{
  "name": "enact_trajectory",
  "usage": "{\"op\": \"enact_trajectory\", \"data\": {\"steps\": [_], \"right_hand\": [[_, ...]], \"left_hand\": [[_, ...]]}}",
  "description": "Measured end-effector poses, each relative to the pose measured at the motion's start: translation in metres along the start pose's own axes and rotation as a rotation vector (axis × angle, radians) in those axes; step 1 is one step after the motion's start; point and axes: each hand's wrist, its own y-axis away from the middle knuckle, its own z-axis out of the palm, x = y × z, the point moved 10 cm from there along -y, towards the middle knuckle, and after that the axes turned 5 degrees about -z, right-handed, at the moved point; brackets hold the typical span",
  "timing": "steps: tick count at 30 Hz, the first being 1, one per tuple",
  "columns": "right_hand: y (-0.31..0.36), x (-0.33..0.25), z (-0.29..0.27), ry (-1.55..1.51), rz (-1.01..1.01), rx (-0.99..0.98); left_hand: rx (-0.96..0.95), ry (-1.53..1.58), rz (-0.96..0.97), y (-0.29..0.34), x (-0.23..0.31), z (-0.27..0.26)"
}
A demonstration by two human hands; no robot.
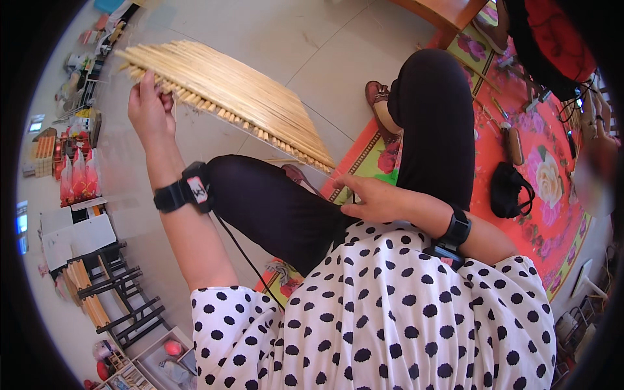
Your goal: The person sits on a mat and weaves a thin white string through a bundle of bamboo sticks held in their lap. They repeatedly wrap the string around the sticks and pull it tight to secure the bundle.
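A slanted mat of pale thin wooden or bamboo sticks (227, 88), set side by side, is raised above the floor in front of my knees. My left hand (151, 107) grips its upper left end, fingers wrapped round the edge. The stick ends show in a row along the near side, with a thin pale line beside them. Close to the mat's lower right corner, my right hand (376, 199) has its fingers bent and drawn together. Whatever lies between those fingertips is too small to make out.
A red flowered mat (481, 224) covers the floor on the right, with a small black bag (510, 188) on it. A wooden piece of furniture (442, 14) stands at the far side. Dark-framed folding stools (120, 292) and red-white bags (81, 175) line the left.
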Motion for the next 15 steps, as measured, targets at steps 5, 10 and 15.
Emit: {"op": "enact_trajectory", "data": {"steps": [5, 10, 15], "right_hand": [[-0.006, 0.019, 0.0, 0.105, -0.018, 0.105], [-0.004, 0.02, -0.005, 0.074, 0.052, 0.075], [0.0, 0.015, -0.038, 0.006, 0.042, 0.275]], "left_hand": [[-0.005, 0.014, -0.022, 0.0, -0.007, -0.019], [0.02, 0.01, -0.032, 0.002, -0.006, -0.03], [0.006, -0.019, -0.033, -0.003, -0.007, -0.049]]}}
